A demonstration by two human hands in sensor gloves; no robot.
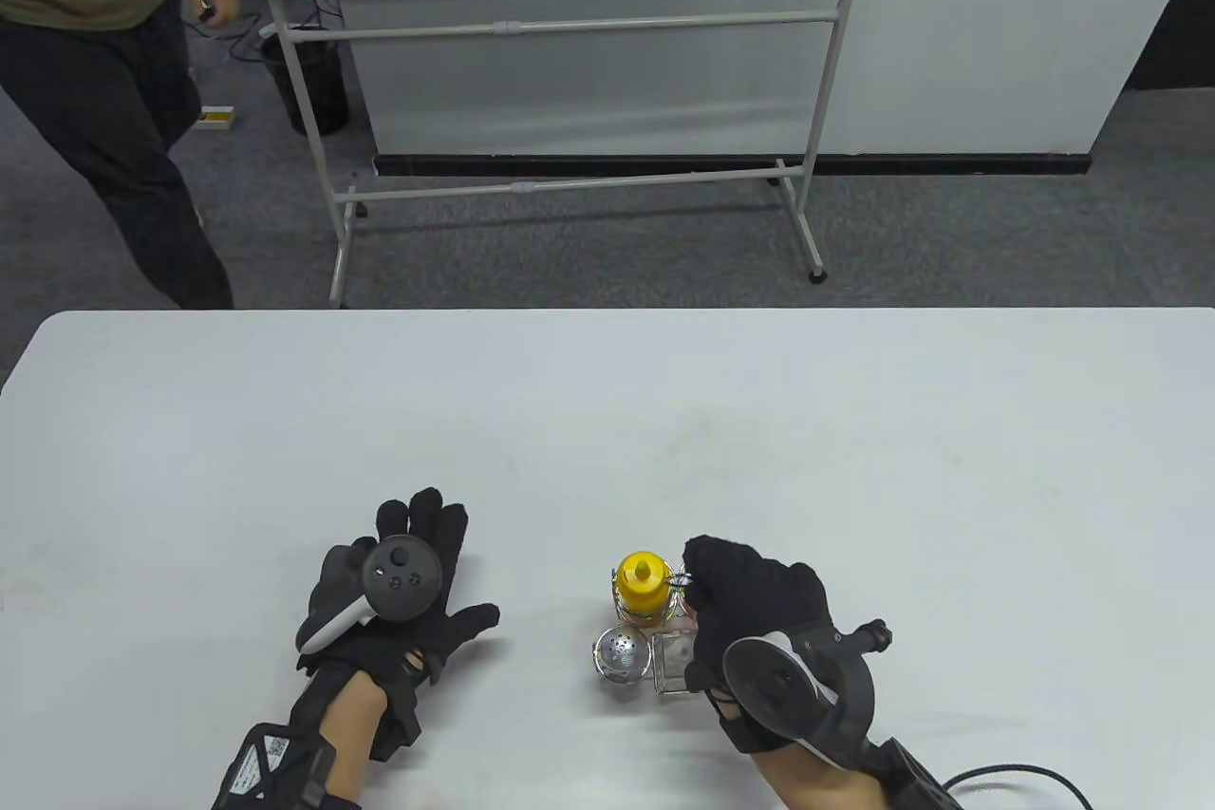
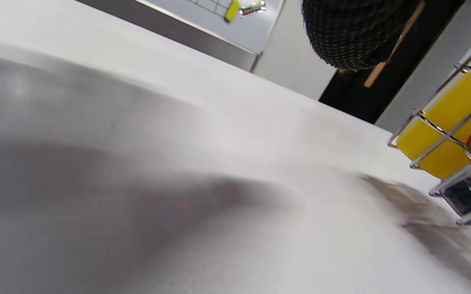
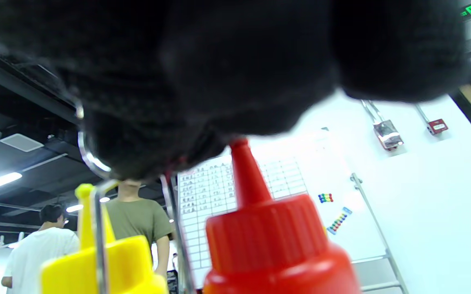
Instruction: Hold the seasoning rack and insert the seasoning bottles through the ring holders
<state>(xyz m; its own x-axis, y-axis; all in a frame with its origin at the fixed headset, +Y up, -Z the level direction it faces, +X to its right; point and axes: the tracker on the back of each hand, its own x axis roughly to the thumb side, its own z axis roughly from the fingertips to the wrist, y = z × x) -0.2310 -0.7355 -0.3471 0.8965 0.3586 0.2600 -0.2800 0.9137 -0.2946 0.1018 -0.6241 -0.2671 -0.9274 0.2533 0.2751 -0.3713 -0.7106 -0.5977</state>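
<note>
Right fingers: curled over the top of the rack, seemingly gripping its wire handle to steady it; the exact grip is hidden under the right hand
Left fingers: spread apart, flat on the counter, holding nothing; left hand rests well left of the rack
Rack: upright on the counter under the right hand
Yellow bottle: seated in a ring
Red bottle: beside the yellow, just under the right palm
Shaker: at the rack's near-left corner
Jar: beside the shaker, likely seated

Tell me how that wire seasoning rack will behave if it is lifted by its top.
The wire seasoning rack looks stiff: thin chrome rods keep their shape around the yellow bottle. With bottles loaded, it is probably top-heavy and may swing or tilt. The right hand covers its top, so the grip point is hidden.
</note>
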